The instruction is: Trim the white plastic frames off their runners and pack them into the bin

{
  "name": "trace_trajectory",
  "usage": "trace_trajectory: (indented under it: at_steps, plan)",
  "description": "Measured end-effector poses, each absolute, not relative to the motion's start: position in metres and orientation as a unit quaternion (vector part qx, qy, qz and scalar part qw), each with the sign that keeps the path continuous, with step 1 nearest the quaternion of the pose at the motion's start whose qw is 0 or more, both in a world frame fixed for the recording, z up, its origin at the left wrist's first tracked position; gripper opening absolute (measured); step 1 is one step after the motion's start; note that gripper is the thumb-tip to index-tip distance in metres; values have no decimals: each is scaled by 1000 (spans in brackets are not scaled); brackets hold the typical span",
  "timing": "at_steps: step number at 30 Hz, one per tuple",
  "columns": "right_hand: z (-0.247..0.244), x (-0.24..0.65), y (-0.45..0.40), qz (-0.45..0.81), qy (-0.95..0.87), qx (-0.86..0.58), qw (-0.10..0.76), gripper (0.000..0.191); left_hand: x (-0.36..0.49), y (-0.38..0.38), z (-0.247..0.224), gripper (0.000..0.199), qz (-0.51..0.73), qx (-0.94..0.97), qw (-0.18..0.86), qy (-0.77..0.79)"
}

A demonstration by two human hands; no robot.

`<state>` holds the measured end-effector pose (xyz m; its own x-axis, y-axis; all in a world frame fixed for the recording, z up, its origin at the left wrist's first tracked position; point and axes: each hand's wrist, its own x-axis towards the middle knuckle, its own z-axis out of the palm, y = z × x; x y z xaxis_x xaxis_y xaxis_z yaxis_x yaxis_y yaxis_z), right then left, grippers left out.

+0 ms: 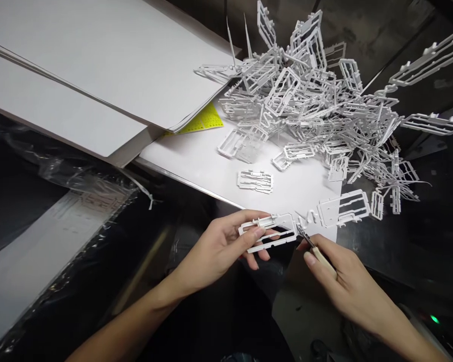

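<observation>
My left hand [230,241] pinches a white plastic frame [274,246] by its left end, thumb on top and fingers beneath. A thin curly sprue [307,217] runs from near the frame's right end toward a second white frame [343,208]. Wrapped around light-coloured handles, my right hand [335,271] grips a pair of side cutters [315,246]. The cutter tips are at the right end of the held frame, by the sprue. Whether the jaws are closed on the plastic, I cannot tell.
A tangled heap of white moulded frames [305,105] covers the back right of the white table [207,171]. One stack of frame parts [255,181] lies near the front edge. Large white sheets [98,60] are at left, over a yellow printed sheet [204,119]. Clear plastic wrap [60,156] hangs below.
</observation>
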<state>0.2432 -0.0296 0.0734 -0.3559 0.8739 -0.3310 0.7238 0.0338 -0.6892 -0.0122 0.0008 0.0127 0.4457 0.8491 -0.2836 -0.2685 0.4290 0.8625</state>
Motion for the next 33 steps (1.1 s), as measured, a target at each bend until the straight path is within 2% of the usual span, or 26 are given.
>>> trace_trajectory:
  at_steps: [3,8,10,17,21,23,28,33]
  plan:
    - [66,247,-29,387,-720,-565,106,30,-7,0,10,42,371,452,706,400]
    - [56,255,-28,341,-737,-568,132,35,0,2,-1,63,437,716,353,414]
    - [54,257,-27,325,-743,-570,134,34,3,4,-5,57,430,754,292,401]
    - [45,260,-28,300,-746,-580,133,39,5,4,-12,46,405,774,268,405]
    - [44,268,-23,269,-742,-597,143,41,-15,28,-15,48,397,793,174,429]
    - [45,272,-19,244,-737,-613,149,38,-28,53,-18,51,376,811,131,428]
    - [50,271,-7,137,-736,-634,193,22,-44,103,-29,56,295,860,140,393]
    - [44,264,7,78,-755,-610,228,15,-39,112,-38,58,268,863,140,404]
